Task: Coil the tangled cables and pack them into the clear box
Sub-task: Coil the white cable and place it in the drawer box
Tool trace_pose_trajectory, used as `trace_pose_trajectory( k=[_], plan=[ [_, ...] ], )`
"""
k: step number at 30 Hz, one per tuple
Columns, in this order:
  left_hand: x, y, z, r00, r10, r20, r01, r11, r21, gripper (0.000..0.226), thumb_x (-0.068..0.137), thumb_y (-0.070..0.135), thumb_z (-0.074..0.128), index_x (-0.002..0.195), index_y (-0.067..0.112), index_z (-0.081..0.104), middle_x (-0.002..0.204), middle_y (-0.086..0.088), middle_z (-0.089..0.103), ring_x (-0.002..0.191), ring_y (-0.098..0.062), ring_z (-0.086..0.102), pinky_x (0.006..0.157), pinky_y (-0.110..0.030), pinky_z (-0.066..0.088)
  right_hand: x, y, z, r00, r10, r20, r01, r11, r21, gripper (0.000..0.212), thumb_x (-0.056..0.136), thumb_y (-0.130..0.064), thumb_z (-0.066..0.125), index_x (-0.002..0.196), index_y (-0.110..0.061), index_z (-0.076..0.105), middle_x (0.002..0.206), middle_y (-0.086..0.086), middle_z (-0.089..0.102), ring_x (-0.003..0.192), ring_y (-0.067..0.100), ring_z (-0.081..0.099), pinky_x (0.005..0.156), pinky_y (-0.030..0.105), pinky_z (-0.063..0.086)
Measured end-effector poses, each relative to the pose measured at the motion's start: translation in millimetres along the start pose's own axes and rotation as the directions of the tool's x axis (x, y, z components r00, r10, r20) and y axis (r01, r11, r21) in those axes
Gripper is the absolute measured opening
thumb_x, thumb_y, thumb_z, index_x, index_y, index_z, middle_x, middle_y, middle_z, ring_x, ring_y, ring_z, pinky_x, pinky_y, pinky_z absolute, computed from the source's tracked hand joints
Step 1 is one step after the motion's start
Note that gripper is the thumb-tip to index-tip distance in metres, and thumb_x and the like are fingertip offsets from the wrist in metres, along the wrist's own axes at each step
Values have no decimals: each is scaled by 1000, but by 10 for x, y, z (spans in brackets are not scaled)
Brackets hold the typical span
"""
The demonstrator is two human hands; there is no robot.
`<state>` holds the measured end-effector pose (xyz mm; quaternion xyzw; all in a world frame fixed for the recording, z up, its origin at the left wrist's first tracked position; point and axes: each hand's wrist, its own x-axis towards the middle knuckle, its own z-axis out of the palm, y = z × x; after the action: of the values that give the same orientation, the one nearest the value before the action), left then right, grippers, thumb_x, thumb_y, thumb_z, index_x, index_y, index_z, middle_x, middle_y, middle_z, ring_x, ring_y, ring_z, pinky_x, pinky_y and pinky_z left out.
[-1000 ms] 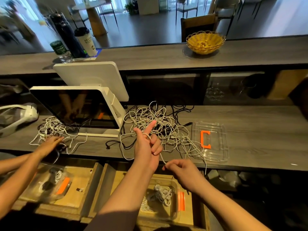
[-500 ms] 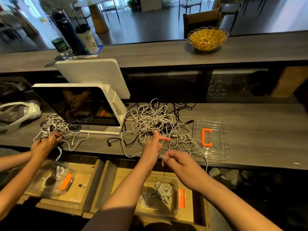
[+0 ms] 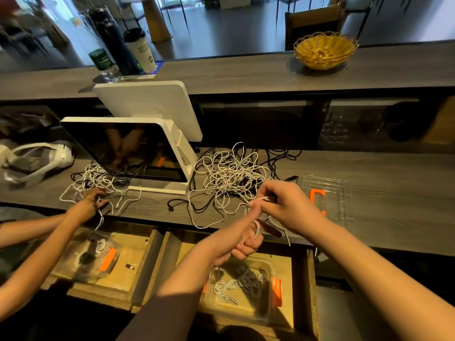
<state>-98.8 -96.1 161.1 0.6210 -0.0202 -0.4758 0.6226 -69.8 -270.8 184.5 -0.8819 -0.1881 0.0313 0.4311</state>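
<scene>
Left hand [image 3: 242, 238], curled, holds loops of white cable [image 3: 256, 228]; right hand [image 3: 283, 205] pinches its strand. Beyond lies the tangled pile [image 3: 231, 178], largely uncoiled. Nearer, the clear box [image 3: 242, 289] holds a few finished coils; its lid [image 3: 325, 198] sits right.

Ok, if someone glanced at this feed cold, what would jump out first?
Probably the big tangle of white and black cables mid-counter, beside the white screen. Next, the two hands just in front of it: the left hand has white cable looped round its fingers while the right hand pinches the strand. Below them, a clear box in the open drawer holds coiled cables.
</scene>
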Motion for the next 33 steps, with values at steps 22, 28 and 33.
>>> trace_pose_trajectory(
  k=[22,28,33],
  plan=[
    [16,87,-313,742,313,-593,-578,747,-329,47,103,51,28,135,32,57,111,-10,71,100,-20,67,87,-36,52,312,334,187,960,243,-140,-225,965,137,16,101,-26,53,93,-22,66,76,-7,61,63,2,51,57,18,39],
    [77,251,-335,700,285,-655,-645,647,-407,50,102,56,27,135,35,57,111,-8,72,111,-21,66,103,-43,48,196,178,461,963,250,-101,-221,946,238,17,101,-27,51,92,-22,66,72,-1,61,60,11,53,56,31,43],
    [104,251,-484,675,257,-691,-683,570,-456,51,103,56,24,137,35,55,108,-6,72,109,-22,66,100,-43,49,110,141,651,970,242,-17,-232,948,215,18,101,-30,52,92,-26,67,71,-1,63,57,7,52,55,29,43]
  ],
)
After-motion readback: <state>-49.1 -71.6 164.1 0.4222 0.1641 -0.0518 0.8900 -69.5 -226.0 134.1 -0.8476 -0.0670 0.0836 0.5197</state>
